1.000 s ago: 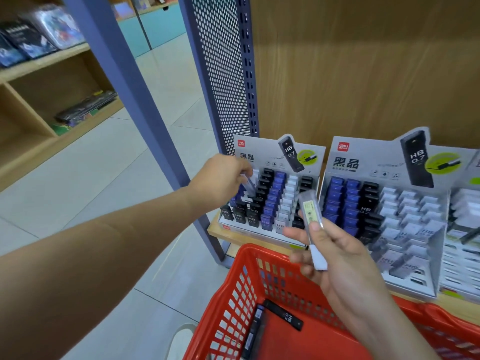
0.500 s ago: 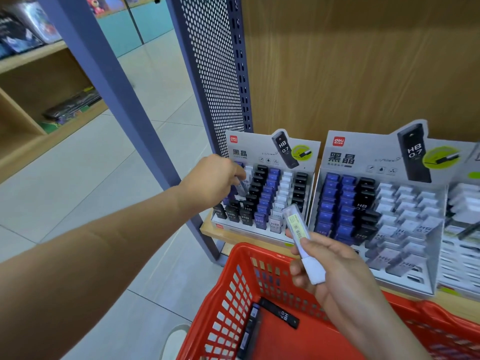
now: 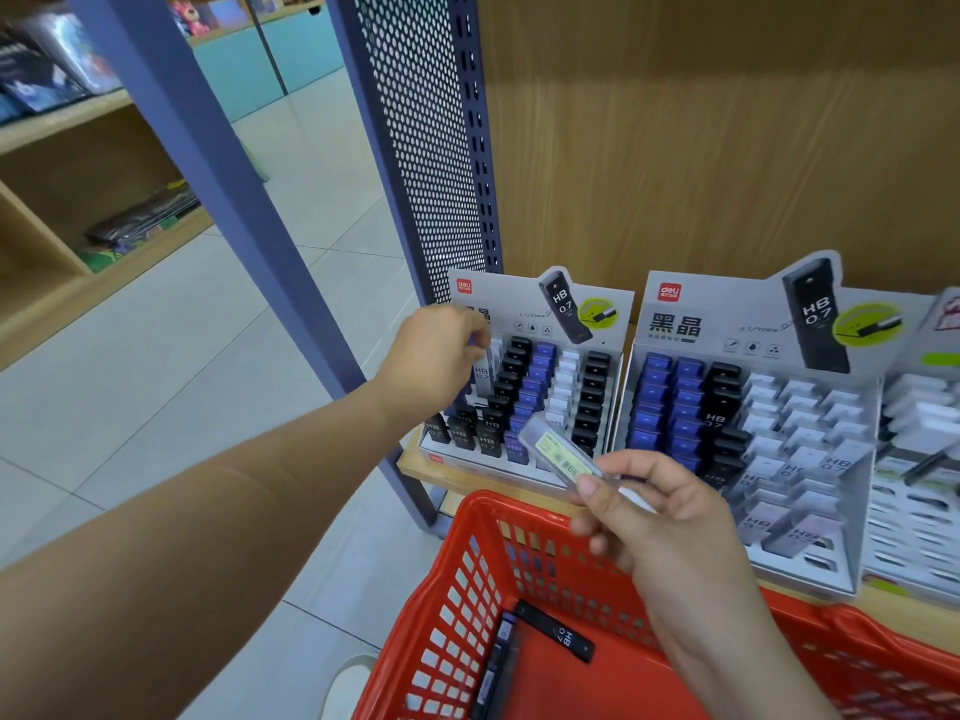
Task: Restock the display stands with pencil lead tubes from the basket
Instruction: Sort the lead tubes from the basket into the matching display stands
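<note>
Shelf (image 3: 431,472): far side, carrying three stands in a row.
Left stand (image 3: 511,304): at the shelf's left end.
Middle stand (image 3: 727,324): just right of it.
Third stand (image 3: 919,459): rightmost, cut off by the frame.
Basket (image 3: 462,579): near, in front of the shelf.
Loose tubes (image 3: 553,628): in the basket, near its left wall.
Left grip (image 3: 431,361): over the left stand's leftmost columns, perhaps touching a tube there.
Right grip (image 3: 665,527): above the basket's far rim.
Held tube (image 3: 558,452): in the right grip, before the left stand.

"deli", "黑晶", "HB 0.7" on the display stand header (image 3: 737,309); "HB" on a black tube (image 3: 556,632).

Pale tiled floor (image 3: 156,381); wood back panel (image 3: 727,122); blue perforated upright (image 3: 415,148); wooden shelving (image 3: 62,200) left.
</note>
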A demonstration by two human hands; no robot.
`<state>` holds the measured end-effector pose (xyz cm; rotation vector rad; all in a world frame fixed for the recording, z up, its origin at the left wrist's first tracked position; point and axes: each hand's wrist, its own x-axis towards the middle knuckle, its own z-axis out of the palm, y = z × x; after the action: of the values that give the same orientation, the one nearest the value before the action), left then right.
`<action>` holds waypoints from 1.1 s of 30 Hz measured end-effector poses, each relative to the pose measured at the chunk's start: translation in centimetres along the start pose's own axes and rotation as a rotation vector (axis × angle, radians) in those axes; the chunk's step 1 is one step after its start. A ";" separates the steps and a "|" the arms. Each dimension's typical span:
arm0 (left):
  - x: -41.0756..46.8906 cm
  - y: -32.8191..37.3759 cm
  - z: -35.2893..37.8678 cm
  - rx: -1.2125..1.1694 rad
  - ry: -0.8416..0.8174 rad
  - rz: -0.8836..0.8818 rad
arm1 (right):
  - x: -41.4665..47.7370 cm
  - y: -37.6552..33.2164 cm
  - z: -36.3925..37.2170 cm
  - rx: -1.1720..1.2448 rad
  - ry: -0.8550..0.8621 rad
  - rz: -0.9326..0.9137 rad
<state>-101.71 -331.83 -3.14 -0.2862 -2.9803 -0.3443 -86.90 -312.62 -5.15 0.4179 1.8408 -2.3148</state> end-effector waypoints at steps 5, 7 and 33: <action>-1.1 0.3 -1.7 -0.169 0.042 -0.108 | -0.4 -0.9 -0.7 0.084 0.090 -0.025; -1.9 0.5 -2.4 -0.134 -0.020 -0.074 | -1.0 -1.6 -0.9 0.133 0.104 -0.031; -0.2 1.5 -6.9 -0.219 0.104 0.096 | 3.5 -2.8 5.8 -1.311 -0.364 -0.459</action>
<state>-100.54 -332.05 3.80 -0.4179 -2.8167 -0.6541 -91.77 -317.40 -2.49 -0.5959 2.8188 -0.7535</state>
